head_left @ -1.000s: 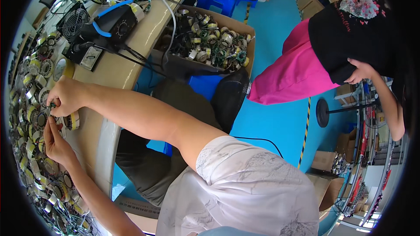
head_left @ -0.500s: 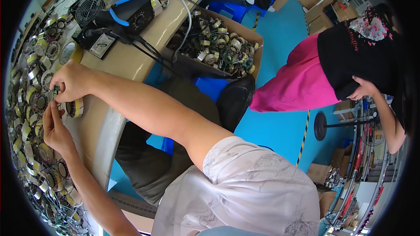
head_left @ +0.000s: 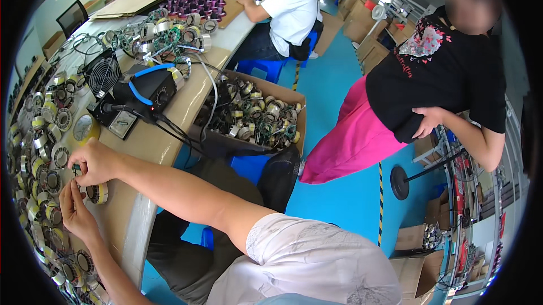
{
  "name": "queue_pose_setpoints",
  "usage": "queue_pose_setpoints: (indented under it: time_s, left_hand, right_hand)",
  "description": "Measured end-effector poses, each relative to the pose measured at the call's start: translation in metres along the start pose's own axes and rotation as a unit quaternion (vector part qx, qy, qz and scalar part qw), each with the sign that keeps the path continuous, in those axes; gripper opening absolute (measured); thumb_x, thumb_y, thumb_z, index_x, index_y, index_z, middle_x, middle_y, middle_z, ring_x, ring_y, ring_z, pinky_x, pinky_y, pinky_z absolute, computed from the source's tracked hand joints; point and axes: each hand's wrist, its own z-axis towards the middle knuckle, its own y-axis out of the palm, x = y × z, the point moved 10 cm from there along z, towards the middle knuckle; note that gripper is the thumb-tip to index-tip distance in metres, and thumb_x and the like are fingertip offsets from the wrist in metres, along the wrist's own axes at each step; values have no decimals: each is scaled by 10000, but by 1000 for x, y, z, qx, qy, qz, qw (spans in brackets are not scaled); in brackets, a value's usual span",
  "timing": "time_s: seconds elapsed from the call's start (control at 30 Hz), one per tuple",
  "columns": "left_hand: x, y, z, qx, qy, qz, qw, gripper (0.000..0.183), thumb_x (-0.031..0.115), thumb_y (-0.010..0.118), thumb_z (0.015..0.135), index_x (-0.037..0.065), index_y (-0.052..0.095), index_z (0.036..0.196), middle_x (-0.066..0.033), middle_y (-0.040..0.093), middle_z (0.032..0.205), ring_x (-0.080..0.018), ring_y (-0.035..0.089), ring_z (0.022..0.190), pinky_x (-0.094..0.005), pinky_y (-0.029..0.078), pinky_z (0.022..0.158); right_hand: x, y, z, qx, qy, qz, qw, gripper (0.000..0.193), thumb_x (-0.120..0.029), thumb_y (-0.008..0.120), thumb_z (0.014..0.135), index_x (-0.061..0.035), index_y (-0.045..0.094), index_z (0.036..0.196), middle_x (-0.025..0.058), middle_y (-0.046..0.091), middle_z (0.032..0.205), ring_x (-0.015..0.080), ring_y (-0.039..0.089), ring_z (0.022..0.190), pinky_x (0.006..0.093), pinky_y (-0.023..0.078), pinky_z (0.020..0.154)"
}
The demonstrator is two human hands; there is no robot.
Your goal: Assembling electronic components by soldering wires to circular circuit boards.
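Yellow-taped coil ring (head_left: pixel 97 192) stands on the tan counter (head_left: pixel 141 141) at the frame's lower left, between both hands: right hand (head_left: pixel 95 161) just above it, left hand (head_left: pixel 75 210) just left, fingertips of both pinched on something small beside it, unclear what.

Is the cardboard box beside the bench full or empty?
Full, or nearly so. The open-topped cardboard box is heaped with ring-shaped wound coils that reach about up to its rim.
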Motion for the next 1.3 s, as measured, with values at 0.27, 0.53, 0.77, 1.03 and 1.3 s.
queue_pose_setpoints:
  time_s: [0.27,0.53,0.77,1.03,1.3]
  left_hand:
    - [6,3,2,-7,8,5,1000,216,152,619,1011,-2,719,1124,-26,662,1056,-90,584,823,-236,498,717]
    - [9,2,1,-5,16,17,1000,217,156,619,1011,-2,718,1123,-31,666,1064,-100,591,825,-243,501,719]
    - [3,3,3,-6,0,-13,1000,214,150,618,1011,-7,717,1118,-30,666,1058,-95,586,822,-243,501,716]
    - [2,0,2,0,4,-5,1000,209,150,613,1014,2,715,1119,-18,662,1060,-91,579,817,-237,493,715]
    - [-3,0,3,3,-1,9,1000,206,142,616,1011,-2,716,1120,-23,664,1073,-91,583,827,-238,498,718]
  right_hand:
    - [2,-3,1,-1,5,-12,1000,339,-142,819,622,17,725,907,100,680,607,150,665,530,277,516,526]
    - [-5,-7,0,17,-6,-1,1000,320,-132,816,628,13,724,898,94,673,586,138,658,517,272,507,521]
    - [5,-3,0,7,27,17,999,353,-158,816,610,23,726,899,103,678,615,162,668,545,286,524,547]
    - [5,-1,0,12,25,18,999,339,-146,811,618,22,722,898,101,673,610,168,665,548,293,516,539]
    - [1,-3,0,27,-4,12,1000,306,-117,804,642,22,706,897,97,664,582,146,653,507,277,498,511]
